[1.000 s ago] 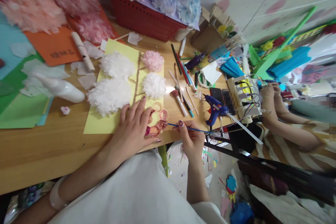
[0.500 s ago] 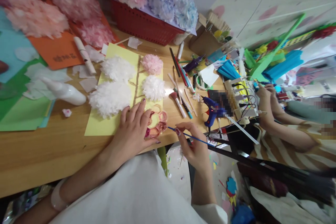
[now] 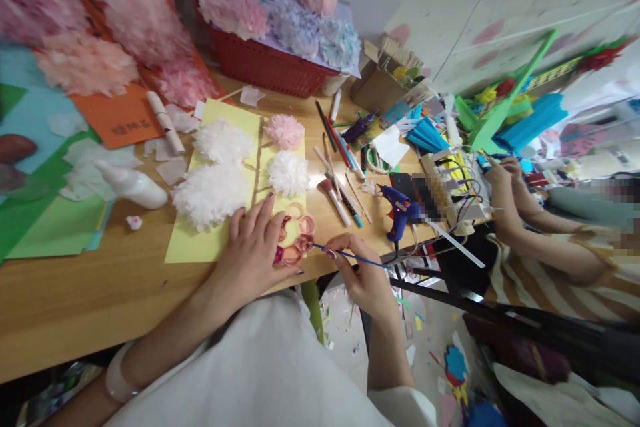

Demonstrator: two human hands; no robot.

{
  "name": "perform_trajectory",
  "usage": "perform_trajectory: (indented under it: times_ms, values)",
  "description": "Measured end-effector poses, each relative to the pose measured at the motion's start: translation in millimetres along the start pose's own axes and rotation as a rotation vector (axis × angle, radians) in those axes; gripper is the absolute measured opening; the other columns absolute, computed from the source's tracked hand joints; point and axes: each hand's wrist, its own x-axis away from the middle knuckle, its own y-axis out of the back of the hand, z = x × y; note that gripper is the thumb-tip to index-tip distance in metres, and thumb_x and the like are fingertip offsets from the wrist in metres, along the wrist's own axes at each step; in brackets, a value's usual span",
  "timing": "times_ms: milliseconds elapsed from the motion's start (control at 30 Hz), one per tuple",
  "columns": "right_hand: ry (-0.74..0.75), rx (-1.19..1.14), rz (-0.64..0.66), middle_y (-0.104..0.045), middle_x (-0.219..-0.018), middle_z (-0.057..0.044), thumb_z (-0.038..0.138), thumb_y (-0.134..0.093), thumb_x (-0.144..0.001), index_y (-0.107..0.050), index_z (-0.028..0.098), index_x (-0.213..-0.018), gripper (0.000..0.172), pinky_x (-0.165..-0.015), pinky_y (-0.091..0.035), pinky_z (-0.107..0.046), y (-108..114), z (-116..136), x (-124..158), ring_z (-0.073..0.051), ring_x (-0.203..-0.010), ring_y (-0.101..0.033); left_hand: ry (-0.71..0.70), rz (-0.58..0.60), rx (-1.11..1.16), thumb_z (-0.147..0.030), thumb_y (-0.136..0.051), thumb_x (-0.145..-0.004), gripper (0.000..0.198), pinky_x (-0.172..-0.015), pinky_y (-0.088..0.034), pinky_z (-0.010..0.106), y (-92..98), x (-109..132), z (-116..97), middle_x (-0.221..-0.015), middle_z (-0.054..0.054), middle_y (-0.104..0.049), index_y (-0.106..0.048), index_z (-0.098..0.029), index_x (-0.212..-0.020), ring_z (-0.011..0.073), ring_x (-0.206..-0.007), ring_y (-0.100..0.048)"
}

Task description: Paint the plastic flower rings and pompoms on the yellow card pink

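Left hand point(image 3: 253, 250) lies flat on the yellow sheet point(image 3: 197, 247), fingers spread, fingertips touching the pink paper rings point(image 3: 295, 243) and covering the leftmost ones. The rings sit at the sheet's near right corner, close to the table point(image 3: 100, 280) edge. Right hand point(image 3: 363, 273) hangs off that edge, thumb and fingers pinched on a thin blue stick point(image 3: 357, 257), stick tip at the rings. Beyond the rings on the sheet: brown stem point(image 3: 259, 160), white pompoms point(image 3: 213, 190), pink pompom point(image 3: 284, 130). Right of the sheet: loose brushes and pens point(image 3: 340, 173), then a blue glue gun point(image 3: 397, 210), near the stick's far end. White bottle point(image 3: 135, 187) lies left of the sheet, red basket point(image 3: 270, 67) at the far edge. Another person's hands point(image 3: 500, 173) work by the power strip point(image 3: 453, 180), well apart.
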Motion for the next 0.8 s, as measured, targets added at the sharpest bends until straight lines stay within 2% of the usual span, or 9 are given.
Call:
perform_trajectory:
  times_ms: [133, 267, 400, 500, 600, 700, 800]
  values:
    - [0.087, 0.049, 0.118, -0.067, -0.094, -0.006, 0.012, -0.047, -0.097, -0.062, 0.021, -0.097, 0.017, -0.077, -0.047, -0.03, 12.3, 7.2, -2.1, -0.019, -0.088, -0.063, -0.001, -0.003, 0.003, -0.062, -0.08, -0.068, 0.093, -0.111, -0.031, 0.06, -0.4, 0.4, -0.6, -0.151, 0.034, -0.042, -0.048, -0.004, -0.134, 0.0458, -0.137, -0.043]
    - [0.099, -0.028, 0.101, -0.069, -0.095, -0.006, 0.014, -0.049, -0.098, -0.065, 0.021, -0.097, 0.018, -0.081, -0.048, -0.03, 19.4, 6.7, 0.1, -0.019, -0.09, -0.065, 0.007, -0.005, 0.024, -0.063, -0.078, -0.069, 0.092, -0.112, -0.031, 0.061, -2.4, 0.8, 0.9, -0.154, 0.034, -0.039, -0.048, -0.006, -0.135, 0.0456, -0.14, -0.041]
    - [0.064, -0.296, -0.102, -0.07, -0.092, -0.003, 0.026, -0.056, -0.099, -0.069, 0.023, -0.095, 0.014, -0.082, -0.049, -0.029, 17.7, -1.8, 7.3, -0.018, -0.089, -0.065, -0.016, -0.024, 0.044, -0.063, -0.077, -0.072, 0.097, -0.117, -0.028, 0.06, -8.0, 1.8, 3.0, -0.156, 0.031, -0.038, -0.04, -0.008, -0.143, 0.0426, -0.145, -0.037]
    - [0.056, -0.531, -0.305, -0.072, -0.087, -0.003, 0.038, -0.055, -0.1, -0.073, 0.024, -0.09, 0.025, -0.078, -0.051, -0.029, 8.7, -12.0, 8.2, -0.017, -0.082, -0.066, -0.047, -0.073, 0.042, -0.06, -0.078, -0.073, 0.102, -0.118, -0.028, 0.06, -13.8, 2.7, 2.7, -0.157, 0.03, -0.037, -0.03, -0.01, -0.149, 0.0409, -0.148, -0.033]
    - [0.028, -0.78, -0.479, -0.075, -0.084, -0.005, 0.05, -0.059, -0.096, -0.077, 0.022, -0.086, 0.035, -0.074, -0.053, -0.03, -5.8, -23.2, -3.6, -0.018, -0.076, -0.068, -0.036, -0.1, 0.052, -0.058, -0.08, -0.071, 0.108, -0.116, -0.031, 0.064, -18.5, 2.3, 4.9, -0.155, 0.031, -0.039, -0.026, -0.011, -0.151, 0.0431, -0.148, -0.033]
    - [-0.035, -1.032, -0.617, -0.075, -0.072, -0.005, 0.06, -0.069, -0.083, -0.077, 0.02, -0.075, 0.041, -0.066, -0.055, -0.031, -20.3, -31.5, -22.6, -0.018, -0.065, -0.068, -0.033, -0.016, 0.122, -0.057, -0.081, -0.071, 0.11, -0.116, -0.028, 0.069, -15.9, 0.6, 9.3, -0.159, 0.03, -0.034, -0.02, -0.017, -0.154, 0.0423, -0.15, -0.027]
    - [-0.125, -1.147, -0.729, -0.074, -0.065, -0.005, 0.059, -0.078, -0.073, -0.075, 0.019, -0.07, 0.041, -0.063, -0.054, -0.032, -32.2, -37.8, -35.3, -0.019, -0.058, -0.067, -0.029, 0.094, 0.219, -0.057, -0.084, -0.066, 0.117, -0.116, -0.021, 0.075, -3.6, -2.3, 9.0, -0.163, 0.03, -0.023, -0.019, -0.018, -0.155, 0.0438, -0.153, -0.016]
